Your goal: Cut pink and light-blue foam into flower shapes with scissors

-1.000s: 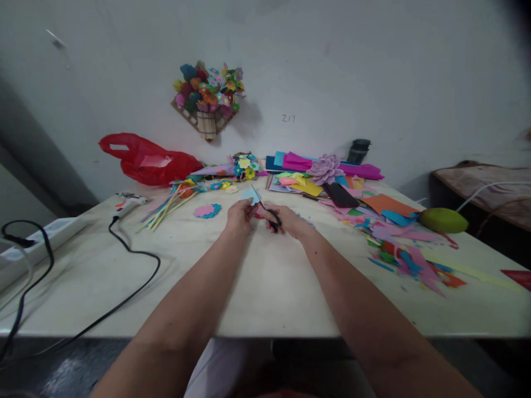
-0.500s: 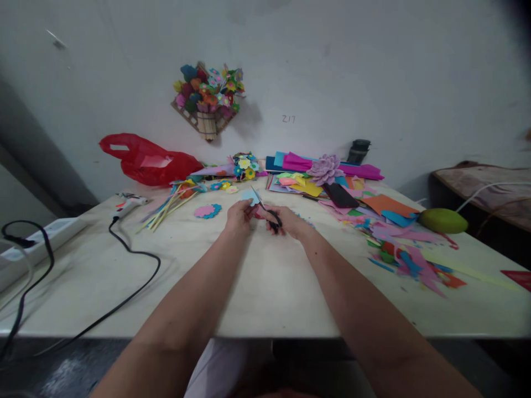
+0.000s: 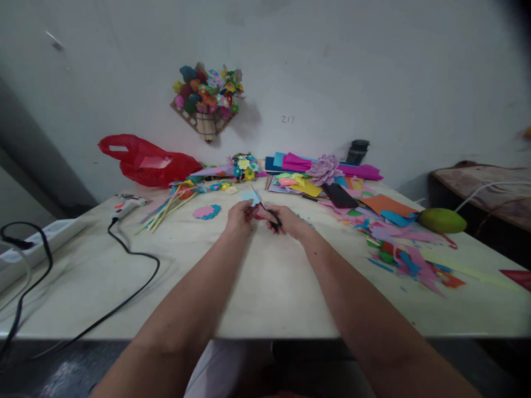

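Black-handled scissors (image 3: 274, 220) against a small light-blue sheet (image 3: 248, 195), above the middle of a smooth pale table (image 3: 286, 287).
The sheet looks thin, flat and matt, the blades slim, pointed and metallic; a pink scalloped disc (image 3: 203, 212) overlaps a blue one (image 3: 215, 209) to the left. Both forearms reach forward, converging: the left hand (image 3: 239, 215) pinches the sheet by its near edge, the right hand (image 3: 287, 219) grips the scissors' handles, blades angled up and leftward.

1. Table (image 3: 282, 287) ctr: sheet (image 3: 249, 195) in L hand (image 3: 239, 217), scissors (image 3: 274, 219) in R hand (image 3: 287, 218), blades prob. at sheet's R edge.
2. L: discs (image 3: 204, 212), then glue gun (image 3: 131, 207), then power strip (image 3: 50, 236).
3. R: scraps (image 3: 410, 258), phone (image 3: 340, 195) behind-L.
4. Back L: bag (image 3: 151, 166).
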### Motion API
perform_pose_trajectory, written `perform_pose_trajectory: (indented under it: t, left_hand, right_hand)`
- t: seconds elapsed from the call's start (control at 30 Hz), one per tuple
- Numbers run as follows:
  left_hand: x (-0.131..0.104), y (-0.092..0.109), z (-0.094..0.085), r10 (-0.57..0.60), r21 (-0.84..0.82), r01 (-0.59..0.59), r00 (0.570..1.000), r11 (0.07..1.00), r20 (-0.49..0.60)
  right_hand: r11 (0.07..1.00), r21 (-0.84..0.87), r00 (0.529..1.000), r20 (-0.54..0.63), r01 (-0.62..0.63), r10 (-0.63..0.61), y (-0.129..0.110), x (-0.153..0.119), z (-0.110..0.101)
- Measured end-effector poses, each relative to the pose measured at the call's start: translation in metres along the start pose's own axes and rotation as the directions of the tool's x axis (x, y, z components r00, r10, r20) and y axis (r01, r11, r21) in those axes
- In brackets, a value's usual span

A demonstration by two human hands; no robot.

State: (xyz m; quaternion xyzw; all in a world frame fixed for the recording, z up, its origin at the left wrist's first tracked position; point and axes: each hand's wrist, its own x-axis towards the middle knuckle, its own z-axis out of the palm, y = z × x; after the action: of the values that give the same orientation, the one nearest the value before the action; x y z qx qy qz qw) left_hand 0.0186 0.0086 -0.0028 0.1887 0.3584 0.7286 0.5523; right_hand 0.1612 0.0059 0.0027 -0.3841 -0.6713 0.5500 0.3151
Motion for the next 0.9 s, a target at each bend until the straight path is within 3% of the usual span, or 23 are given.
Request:
perform_pose_trajectory:
  t: [0.57,0.9]
  left_hand:
    - [-0.006,0.000,0.006,-0.035,-0.051,0.035,0.999,0.998,-0.002]
    - [-0.012,-0.001,0.007,-0.079,-0.077,0.088,0.990,0.993,0.116]
  right_hand:
    - [0.999,0.035,0.999,-0.047,-0.004,0.005,-0.005,-0.002,0.002]
    - [0.998,0.039,0.995,-0.088,0.056,-0.052,0.000,0.002,0.002]
